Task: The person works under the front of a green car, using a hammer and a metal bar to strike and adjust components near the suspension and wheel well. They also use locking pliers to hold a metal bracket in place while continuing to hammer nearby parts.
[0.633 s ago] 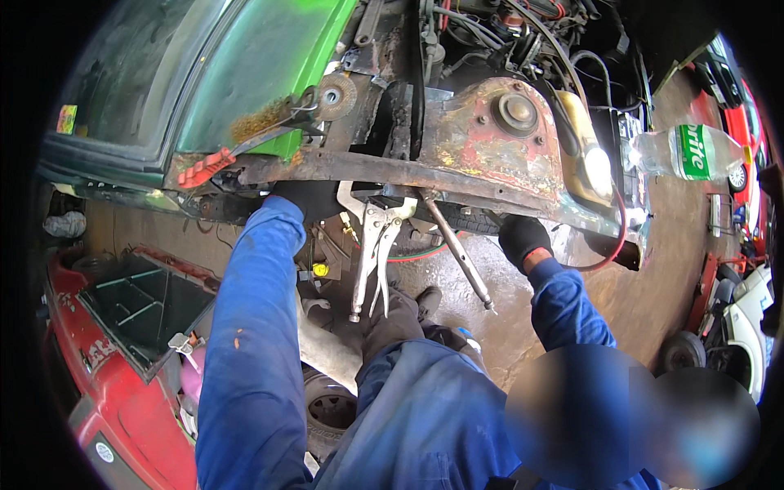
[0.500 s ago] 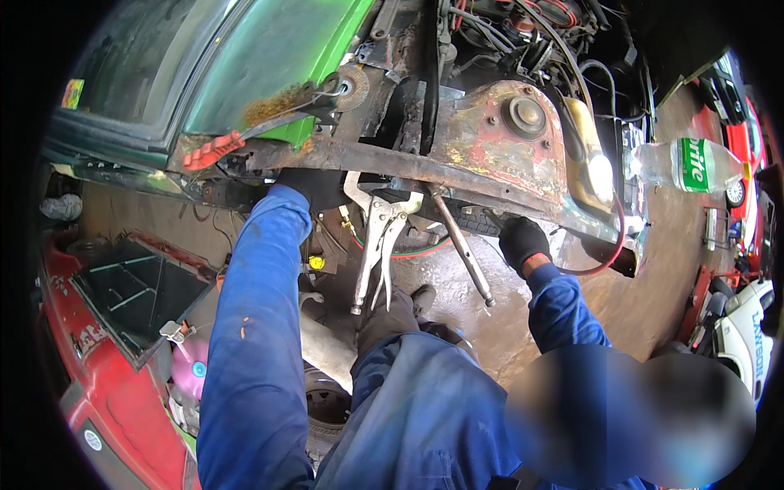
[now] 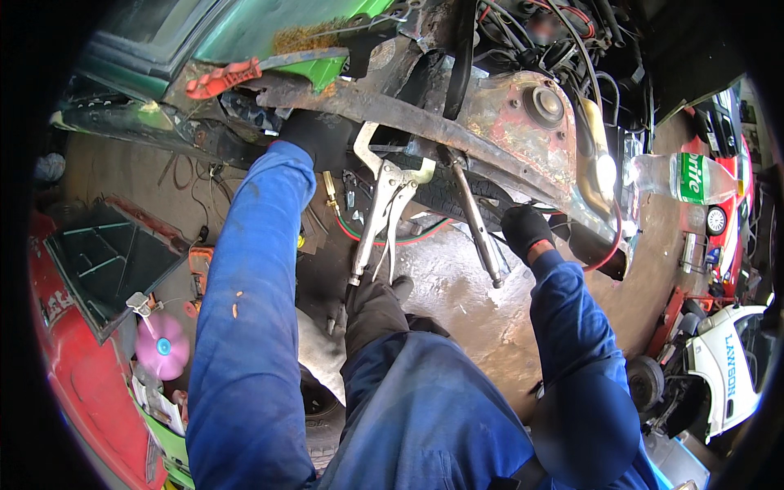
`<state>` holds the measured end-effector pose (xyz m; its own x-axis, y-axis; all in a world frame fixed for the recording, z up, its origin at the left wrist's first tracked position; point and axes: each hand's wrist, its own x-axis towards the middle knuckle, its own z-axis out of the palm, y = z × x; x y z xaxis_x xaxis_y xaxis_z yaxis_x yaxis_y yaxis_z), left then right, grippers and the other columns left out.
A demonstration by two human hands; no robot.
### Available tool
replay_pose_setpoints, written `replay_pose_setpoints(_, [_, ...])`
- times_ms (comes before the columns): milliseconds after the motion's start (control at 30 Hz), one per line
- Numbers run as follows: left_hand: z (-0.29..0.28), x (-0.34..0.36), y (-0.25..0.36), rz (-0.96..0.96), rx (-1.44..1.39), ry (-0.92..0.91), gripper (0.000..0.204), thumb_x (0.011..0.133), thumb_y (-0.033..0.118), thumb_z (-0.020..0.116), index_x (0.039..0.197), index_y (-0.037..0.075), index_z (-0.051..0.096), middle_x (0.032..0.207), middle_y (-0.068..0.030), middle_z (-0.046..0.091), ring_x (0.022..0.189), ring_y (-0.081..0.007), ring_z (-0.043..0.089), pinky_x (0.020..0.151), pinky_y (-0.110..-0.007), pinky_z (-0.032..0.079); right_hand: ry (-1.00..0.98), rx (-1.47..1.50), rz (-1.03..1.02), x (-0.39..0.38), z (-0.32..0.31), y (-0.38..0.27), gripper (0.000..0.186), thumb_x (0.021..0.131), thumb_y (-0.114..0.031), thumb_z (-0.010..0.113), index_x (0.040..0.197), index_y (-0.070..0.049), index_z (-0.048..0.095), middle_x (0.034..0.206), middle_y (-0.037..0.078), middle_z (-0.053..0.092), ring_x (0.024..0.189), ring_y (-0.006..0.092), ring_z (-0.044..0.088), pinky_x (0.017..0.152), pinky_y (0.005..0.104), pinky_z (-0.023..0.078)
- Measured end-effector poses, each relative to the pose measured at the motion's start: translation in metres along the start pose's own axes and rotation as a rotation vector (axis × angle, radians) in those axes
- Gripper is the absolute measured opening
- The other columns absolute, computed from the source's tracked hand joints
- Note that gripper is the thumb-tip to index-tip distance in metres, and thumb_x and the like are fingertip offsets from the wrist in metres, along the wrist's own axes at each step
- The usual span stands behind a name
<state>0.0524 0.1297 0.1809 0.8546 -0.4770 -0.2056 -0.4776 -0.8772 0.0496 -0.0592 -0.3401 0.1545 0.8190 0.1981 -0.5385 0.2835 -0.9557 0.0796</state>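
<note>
My left hand in a black glove reaches up under a rusty metal rail of a car body; its fingers are hidden. A pair of C-shaped locking pliers hangs from the rail beside it, handles down. To the right of the pliers a slanting metal tube also hangs from the rail. My right hand, gloved in black, is closed below the rail next to a dark tyre. What it grips, if anything, I cannot make out.
A red-handled wire brush lies on the bodywork. At the right a clear plastic bottle lies by the engine bay. Red and green hoses run below the rail. A red car panel and pink container stand left.
The view has shifted, so the car body sits differently in the picture. Both hands keep about the same places under the rail, and the pliers and tube still hang there.
</note>
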Motion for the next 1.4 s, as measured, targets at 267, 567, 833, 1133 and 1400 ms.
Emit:
replay_pose_setpoints(267, [-0.006, 0.001, 0.005, -0.044, 0.002, -0.058, 0.051, 0.083, 0.049, 0.08, 0.118, 0.011, 0.083, 0.122, -0.0178, 0.079, 0.115, -0.0355, 0.076, 0.105, -0.048, 0.057, 0.037, 0.061, 0.015, -0.008, -0.01, -0.005, 0.022, 0.094, -0.019, 0.061, 0.093, -0.007, 0.079, 0.095, 0.023, 0.077, 0.092, 0.0445, 0.076, 0.082, 0.0528, 0.063])
replay_pose_setpoints(567, [-0.029, 0.0, 0.011, -0.074, -0.021, -0.271, 0.074, 0.088, 0.065, 0.075, 0.131, 0.005, 0.075, 0.14, -0.0215, 0.071, 0.131, -0.0388, 0.067, 0.116, -0.05, 0.05, 0.031, 0.001, -0.026, -0.007, -0.017, -0.009, 0.021, 0.093, -0.013, 0.061, 0.09, -0.004, 0.079, 0.092, 0.022, 0.079, 0.088, 0.0439, 0.078, 0.082, 0.0519, 0.064])
replay_pose_setpoints(833, [-0.029, -0.003, 0.012, -0.072, -0.007, -0.189, 0.07, 0.089, 0.066, 0.075, 0.124, 0.005, 0.079, 0.128, -0.0212, 0.076, 0.121, -0.0384, 0.072, 0.11, -0.048, 0.054, 0.054, 0.018, -0.031, -0.009, -0.011, -0.008, 0.024, 0.097, -0.018, 0.059, 0.088, -0.005, 0.078, 0.093, 0.023, 0.078, 0.09, 0.0442, 0.078, 0.082, 0.0533, 0.063])
replay_pose_setpoints(1133, [-0.033, -0.004, 0.015, -0.069, -0.046, -0.181, 0.068, 0.089, 0.069, 0.073, 0.122, 0.01, 0.081, 0.122, -0.0182, 0.08, 0.114, -0.0348, 0.076, 0.103, -0.047, 0.059, 0.059, 0.085, 0.023, -0.014, -0.011, -0.012, 0.026, 0.098, -0.024, 0.059, 0.094, -0.007, 0.078, 0.097, 0.023, 0.077, 0.094, 0.0461, 0.075, 0.086, 0.0539, 0.061])
replay_pose_setpoints(1400, [-0.041, -0.006, 0.017, -0.046, -0.026, -0.171, 0.064, 0.089, 0.066, 0.073, 0.121, 0.011, 0.082, 0.119, -0.0182, 0.08, 0.111, -0.0347, 0.076, 0.103, -0.047, 0.058, 0.073, 0.205, 0.13, -0.019, -0.014, -0.022, 0.027, 0.097, -0.027, 0.061, 0.095, -0.008, 0.08, 0.099, 0.023, 0.077, 0.097, 0.0463, 0.075, 0.089, 0.0547, 0.059])
